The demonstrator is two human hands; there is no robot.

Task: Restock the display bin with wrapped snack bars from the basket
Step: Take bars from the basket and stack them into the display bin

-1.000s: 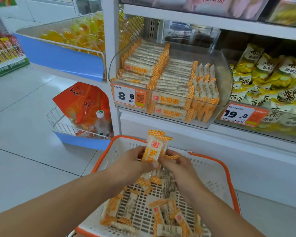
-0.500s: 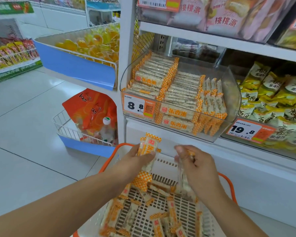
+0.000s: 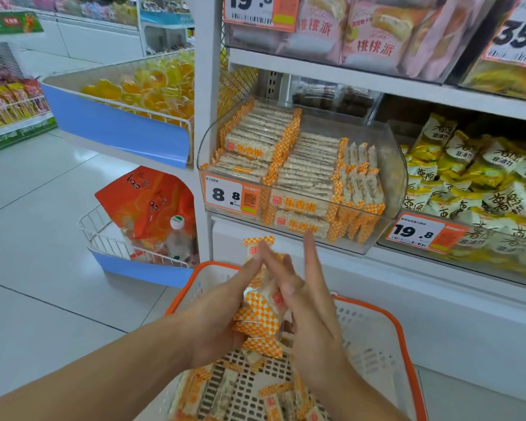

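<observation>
Pale glossy floor tiles (image 3: 43, 238) are seen to the left of the orange-rimmed white basket (image 3: 386, 335), which is taken as the landmark at the bottom of the view. Loose wrapped snack bars (image 3: 234, 387) are scattered on its perforated bottom. Directly above the basket, a bundle of bars (image 3: 260, 311) is pressed between two hands: the left hand (image 3: 216, 317) is curled around it from the left, and the right hand (image 3: 307, 302) is laid against it with straightened fingers pointing up. Beyond the basket and higher, the clear display bin (image 3: 389, 165) is seen on a white shelf, already lined with rows of matching bars, an 8.8 price tag (image 3: 231, 194) fixed to its front. Right of that bin, yellow snack bags (image 3: 474, 177) are stacked.
</observation>
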